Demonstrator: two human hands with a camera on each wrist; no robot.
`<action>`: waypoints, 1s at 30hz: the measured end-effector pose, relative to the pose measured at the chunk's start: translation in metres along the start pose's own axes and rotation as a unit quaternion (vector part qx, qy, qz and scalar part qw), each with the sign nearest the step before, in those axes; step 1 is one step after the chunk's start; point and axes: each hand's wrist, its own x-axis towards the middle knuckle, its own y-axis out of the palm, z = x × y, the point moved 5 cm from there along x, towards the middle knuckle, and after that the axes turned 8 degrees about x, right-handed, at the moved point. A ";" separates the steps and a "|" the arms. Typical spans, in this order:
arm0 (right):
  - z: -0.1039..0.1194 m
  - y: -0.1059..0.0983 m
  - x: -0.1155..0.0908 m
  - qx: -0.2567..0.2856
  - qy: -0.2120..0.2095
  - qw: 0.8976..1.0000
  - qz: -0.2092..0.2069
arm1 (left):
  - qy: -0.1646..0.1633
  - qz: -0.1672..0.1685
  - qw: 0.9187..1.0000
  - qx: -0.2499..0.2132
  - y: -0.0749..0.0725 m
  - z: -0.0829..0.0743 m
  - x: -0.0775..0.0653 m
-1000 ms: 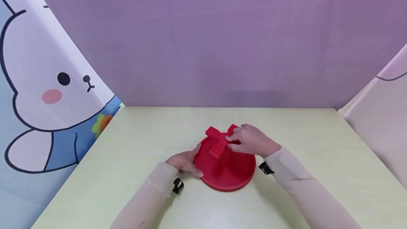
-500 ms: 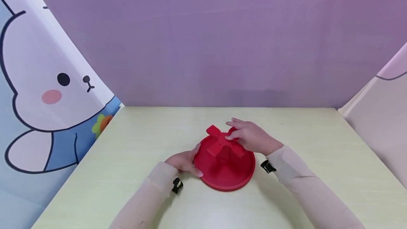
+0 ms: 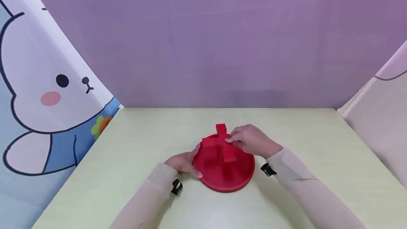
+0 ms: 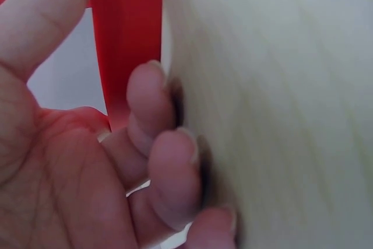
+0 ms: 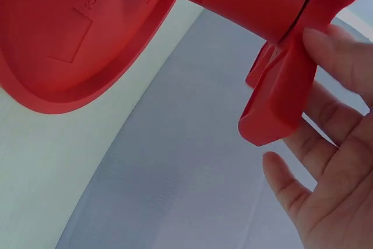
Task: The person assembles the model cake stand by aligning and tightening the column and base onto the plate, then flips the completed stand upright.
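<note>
On the table stands a red round base (image 3: 206, 176) with a raised rim. A red post marked "35" (image 5: 250, 1) rises from it, topped by a red four-armed cross-shaped knob (image 3: 228, 154). My left hand (image 3: 182, 162) holds the base's left edge, thumb near the front and fingers spread along the side. In the left wrist view several fingertips (image 4: 175, 173) rest against the table, beside the red rim (image 4: 131, 45). My right hand (image 3: 252, 140) pinches the knob's right arm between thumb and fingers. In the head view that hand covers the right arm of the knob.
The pale wooden table (image 3: 152, 126) extends around the base. A purple backdrop (image 3: 222, 45) rises at its far edge. A rabbit-printed sheet (image 3: 38, 59) hangs at the left, and a pale sheet (image 3: 381, 116) at the right. Each wrist carries a black clip (image 3: 176, 186).
The knob has turned: its arms lay diagonally and now point roughly away, left and toward me. My right fingers were extended half a second ago and have closed in. The left hand stays put.
</note>
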 end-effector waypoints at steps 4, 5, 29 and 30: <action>0.001 0.002 0.002 0.019 0.022 0.999 0.023 | -0.001 -0.001 1.000 -0.003 -0.003 0.002 0.001; 0.001 0.003 0.002 0.021 0.028 0.999 0.029 | 0.000 0.000 1.000 -0.008 -0.003 0.002 0.002; -0.011 -0.002 -0.016 0.030 0.199 0.980 0.010 | 0.006 0.001 1.000 -0.021 -0.002 -0.006 0.004; -0.011 0.000 -0.017 0.030 0.213 0.977 0.006 | 0.006 0.001 1.000 -0.019 -0.002 -0.006 0.004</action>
